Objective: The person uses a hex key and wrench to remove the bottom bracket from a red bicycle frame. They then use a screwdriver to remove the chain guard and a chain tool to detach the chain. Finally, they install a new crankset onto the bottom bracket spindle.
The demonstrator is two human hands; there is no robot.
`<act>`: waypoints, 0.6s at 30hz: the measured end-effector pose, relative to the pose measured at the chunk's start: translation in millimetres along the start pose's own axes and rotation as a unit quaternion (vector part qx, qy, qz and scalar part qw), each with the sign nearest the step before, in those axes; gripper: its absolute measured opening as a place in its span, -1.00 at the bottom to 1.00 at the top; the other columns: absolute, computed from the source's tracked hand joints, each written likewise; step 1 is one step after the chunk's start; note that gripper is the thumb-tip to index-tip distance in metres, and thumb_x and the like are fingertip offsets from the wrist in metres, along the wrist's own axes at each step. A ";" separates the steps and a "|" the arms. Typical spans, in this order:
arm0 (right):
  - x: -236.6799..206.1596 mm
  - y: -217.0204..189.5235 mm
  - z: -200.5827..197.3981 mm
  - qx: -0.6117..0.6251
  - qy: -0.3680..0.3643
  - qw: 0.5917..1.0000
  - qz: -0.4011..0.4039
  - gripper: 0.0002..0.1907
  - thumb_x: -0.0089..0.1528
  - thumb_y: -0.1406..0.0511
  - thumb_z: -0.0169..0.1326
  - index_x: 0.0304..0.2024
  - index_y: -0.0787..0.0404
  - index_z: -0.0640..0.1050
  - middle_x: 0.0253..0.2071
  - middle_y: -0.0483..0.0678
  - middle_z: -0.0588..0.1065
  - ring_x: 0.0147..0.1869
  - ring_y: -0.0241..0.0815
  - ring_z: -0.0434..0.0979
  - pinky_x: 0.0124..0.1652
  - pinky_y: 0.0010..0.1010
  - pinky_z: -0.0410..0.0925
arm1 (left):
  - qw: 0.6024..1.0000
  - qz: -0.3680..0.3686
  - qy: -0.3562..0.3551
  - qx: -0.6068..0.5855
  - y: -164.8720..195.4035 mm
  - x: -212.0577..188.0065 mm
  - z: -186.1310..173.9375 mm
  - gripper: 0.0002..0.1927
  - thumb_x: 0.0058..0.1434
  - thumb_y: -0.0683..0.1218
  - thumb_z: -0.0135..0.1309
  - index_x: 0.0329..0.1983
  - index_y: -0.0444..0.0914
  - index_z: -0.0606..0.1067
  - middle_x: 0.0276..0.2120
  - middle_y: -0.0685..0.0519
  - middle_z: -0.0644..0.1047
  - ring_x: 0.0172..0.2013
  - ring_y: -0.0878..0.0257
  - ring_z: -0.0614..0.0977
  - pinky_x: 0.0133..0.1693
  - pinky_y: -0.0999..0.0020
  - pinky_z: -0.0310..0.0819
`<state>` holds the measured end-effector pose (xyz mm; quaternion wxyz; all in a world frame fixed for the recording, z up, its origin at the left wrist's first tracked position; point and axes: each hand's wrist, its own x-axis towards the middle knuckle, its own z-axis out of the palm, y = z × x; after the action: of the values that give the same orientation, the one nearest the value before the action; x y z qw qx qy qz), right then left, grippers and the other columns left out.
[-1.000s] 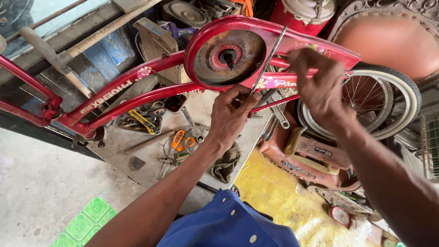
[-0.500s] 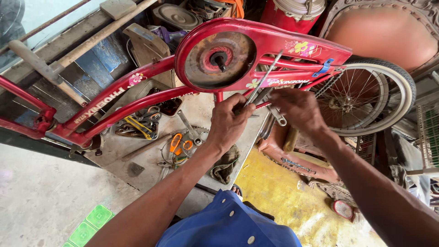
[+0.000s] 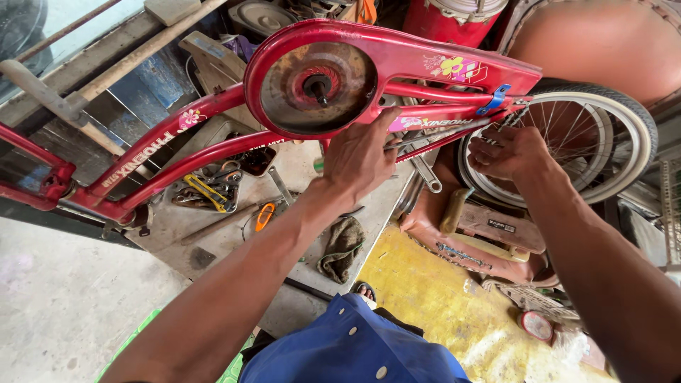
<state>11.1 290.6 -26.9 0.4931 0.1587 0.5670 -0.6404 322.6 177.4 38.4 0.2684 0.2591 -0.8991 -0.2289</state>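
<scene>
Gripping the red bicycle frame [image 3: 213, 152] at its lower tube, the left hand [image 3: 362, 156] is closed just under the chain guard [image 3: 397, 64]; the right hand [image 3: 511, 150] pinches something small beside the rear wheel [image 3: 624, 135]. A tray [image 3: 177, 227] on the floor holds wrenches [image 3: 209, 188] and orange-handled pliers [image 3: 264, 215].

Grey slab [image 3: 213, 248] with rag [image 3: 342, 248], orange-handled pliers [image 3: 264, 216], spanners [image 3: 213, 186].

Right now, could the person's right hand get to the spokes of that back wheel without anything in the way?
Probably yes. The right hand is already at the rear wheel, its fingers close to the spokes beside the red frame. Nothing visible lies between them. The left hand is further along the frame, clear of that path.
</scene>
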 end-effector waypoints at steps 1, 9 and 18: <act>2.8 -1.4 0.3 0.043 0.003 0.999 -0.001 -0.60 0.40 0.17 -0.29 -0.09 0.27 0.53 -0.09 0.12 0.53 0.06 -0.03 0.50 0.08 -0.03 0.32 | 0.999 0.039 0.018 0.026 -0.7 3.7 2.0 -0.38 0.17 -0.12 0.20 0.33 -0.17 0.36 -0.42 -0.09 0.63 -0.39 -0.01 0.65 -0.22 0.00 0.51; 19.0 -23.8 -2.6 0.247 0.040 0.966 -0.068 -0.82 0.29 0.28 -0.10 -0.31 0.17 0.51 -0.46 -0.11 0.46 -0.29 -0.18 0.44 -0.21 -0.10 0.29 | 0.987 -0.018 -0.057 0.150 -0.5 24.9 11.8 -0.15 0.05 -0.16 0.19 0.44 -0.30 0.17 -0.17 -0.30 0.58 -0.23 -0.10 0.67 -0.16 0.06 0.59; 24.5 -27.0 -5.3 0.081 0.053 0.959 -0.268 -0.89 0.28 0.39 0.03 -0.34 0.16 0.57 -0.40 -0.12 0.63 -0.35 -0.25 0.65 -0.31 -0.15 0.38 | 0.978 -0.052 -0.108 0.169 -3.4 21.2 12.2 -0.18 0.13 -0.13 0.16 0.46 -0.30 0.15 0.12 -0.37 0.45 0.09 -0.17 0.55 0.09 0.00 0.45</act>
<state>-24.1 280.7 -31.8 0.2580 0.0741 0.5607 -0.7833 301.1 165.6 35.2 0.1096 0.3204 -0.9340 -0.1139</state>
